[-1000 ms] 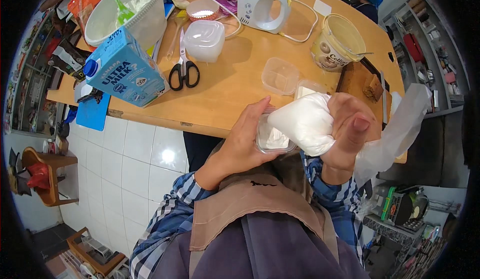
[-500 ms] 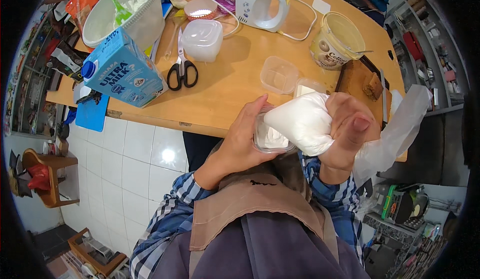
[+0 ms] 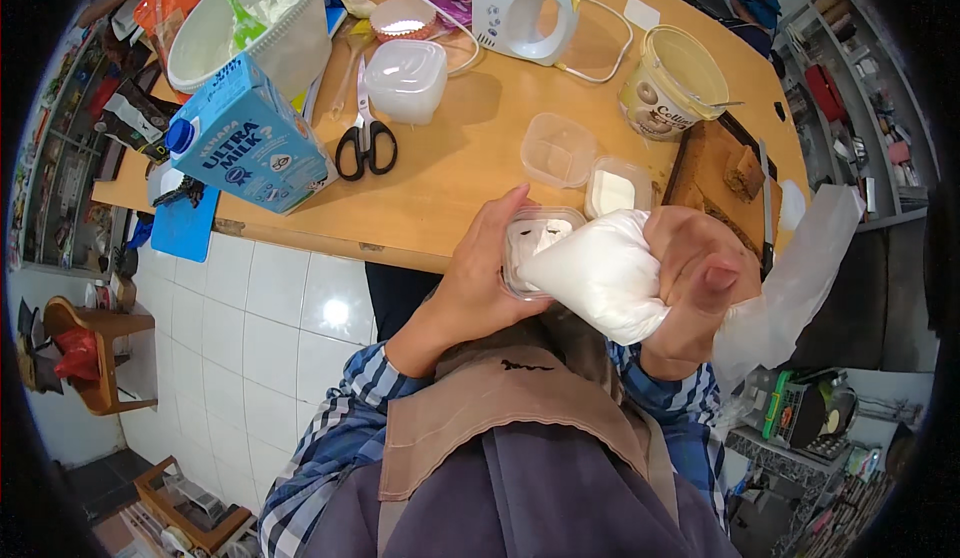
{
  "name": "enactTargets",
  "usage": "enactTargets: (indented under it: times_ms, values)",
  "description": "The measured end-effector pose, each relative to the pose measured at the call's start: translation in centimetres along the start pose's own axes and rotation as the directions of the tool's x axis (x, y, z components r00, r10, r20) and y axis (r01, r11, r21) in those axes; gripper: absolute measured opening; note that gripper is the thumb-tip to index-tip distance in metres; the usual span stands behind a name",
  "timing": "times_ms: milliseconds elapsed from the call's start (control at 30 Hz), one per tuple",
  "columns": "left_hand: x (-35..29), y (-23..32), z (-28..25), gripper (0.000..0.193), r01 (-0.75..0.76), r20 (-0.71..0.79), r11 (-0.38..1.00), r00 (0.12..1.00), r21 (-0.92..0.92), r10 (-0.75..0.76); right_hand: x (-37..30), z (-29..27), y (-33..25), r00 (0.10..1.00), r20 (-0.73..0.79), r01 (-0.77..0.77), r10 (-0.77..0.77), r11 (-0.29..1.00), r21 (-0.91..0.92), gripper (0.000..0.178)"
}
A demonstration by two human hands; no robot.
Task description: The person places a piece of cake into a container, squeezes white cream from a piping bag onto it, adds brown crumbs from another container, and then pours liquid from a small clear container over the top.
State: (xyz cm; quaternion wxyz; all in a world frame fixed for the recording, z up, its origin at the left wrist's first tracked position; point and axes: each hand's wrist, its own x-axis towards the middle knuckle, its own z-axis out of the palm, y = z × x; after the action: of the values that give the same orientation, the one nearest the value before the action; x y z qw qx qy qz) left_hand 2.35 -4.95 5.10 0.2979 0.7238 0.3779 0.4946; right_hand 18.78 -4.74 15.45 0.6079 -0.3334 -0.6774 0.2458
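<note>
My left hand (image 3: 472, 270) is wrapped round a small clear plastic cup (image 3: 513, 258) held just off the table's near edge. White cream (image 3: 545, 236) partly covers the inside of the cup, with a few dark spots showing. In my right hand (image 3: 706, 283) a piping bag (image 3: 605, 270) full of white cream is gripped at its twisted top. Its narrow end points left into the cup, so the tip itself is hard to make out. The bag's loose clear tail (image 3: 795, 283) hangs out beyond my right hand.
Beyond the cup stand an uncovered clear container (image 3: 558, 150) and one with white filling (image 3: 612, 190). A tray of brown cake (image 3: 725, 173), a knife (image 3: 768, 198) and a cream tub (image 3: 672, 83) are right. Scissors (image 3: 366, 148), a milk carton (image 3: 255, 143), a white bowl (image 3: 300, 48) and a hand mixer (image 3: 520, 8) also lie about.
The piping bag and my right hand have dropped slightly toward me. More of the cup's inside shows, and the filled container behind is uncovered to view.
</note>
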Motion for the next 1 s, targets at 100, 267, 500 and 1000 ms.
enactTargets:
  times_ms: [100,267,500,1000]
  values:
    - [0.1,0.2,0.1,0.099,-0.009,-0.002,1.000,1.000,-0.003,0.009,0.3,0.8,-0.5,0.997,-0.067,-0.044,0.042,0.998,-0.038,0.064]
    - [0.2,0.6,-0.1,0.099,-0.044,0.007,0.999,0.999,-0.006,0.044,-0.3,0.6,0.7,0.994,-0.099,-0.049,0.055,0.997,0.067,0.064]
    - [0.1,0.7,-0.1,0.100,-0.027,0.019,0.999,0.999,-0.027,0.027,-0.1,1.2,0.1,0.983,-0.177,-0.070,0.038,0.982,-0.176,0.065]
    - [-0.2,0.7,-0.1,0.102,0.003,0.007,1.000,1.000,-0.007,-0.003,-0.3,0.7,0.4,0.987,-0.153,-0.055,0.043,0.996,-0.072,0.064]
